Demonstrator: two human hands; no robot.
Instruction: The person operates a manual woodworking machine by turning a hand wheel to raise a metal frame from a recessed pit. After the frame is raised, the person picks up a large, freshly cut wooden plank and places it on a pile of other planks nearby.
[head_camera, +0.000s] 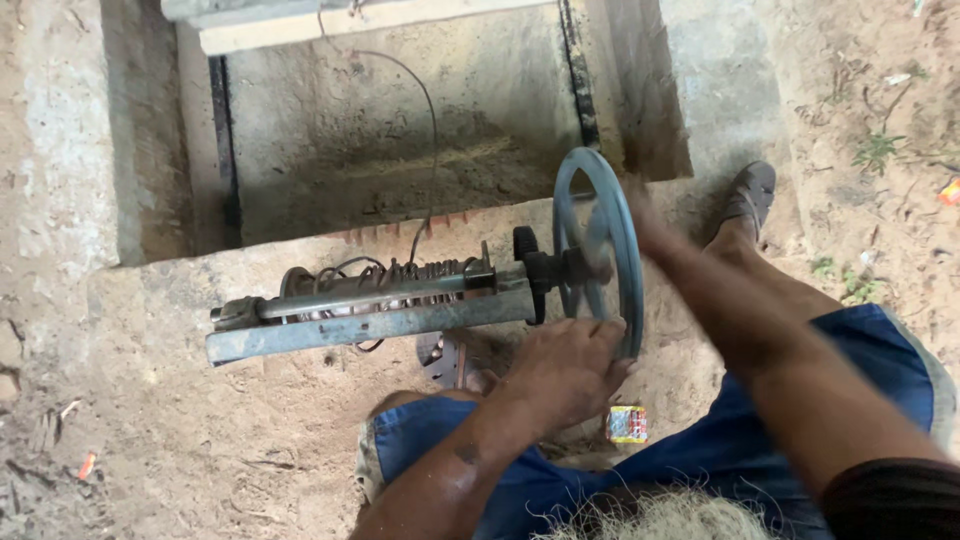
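A blue-grey hand wheel (578, 172) stands upright at the right end of a metal winch frame (370, 326). The frame lies across the sandy edge of a concrete pit (400, 130). My left hand (565, 368) grips the wheel's lower rim, fingers curled over it. My right hand (646, 226) is a motion blur against the wheel's upper right rim, and its grip cannot be made out. A drum wound with dark cable (405, 274) sits in the frame. A thin cable (432, 120) runs from it down into the pit.
My right foot in a dark sandal (752, 188) rests on the concrete ledge beside the pit. Another sandal (440, 356) shows under the frame. A small colourful packet (627, 423) lies on the sand by my knee. Sandy ground with bits of litter surrounds the pit.
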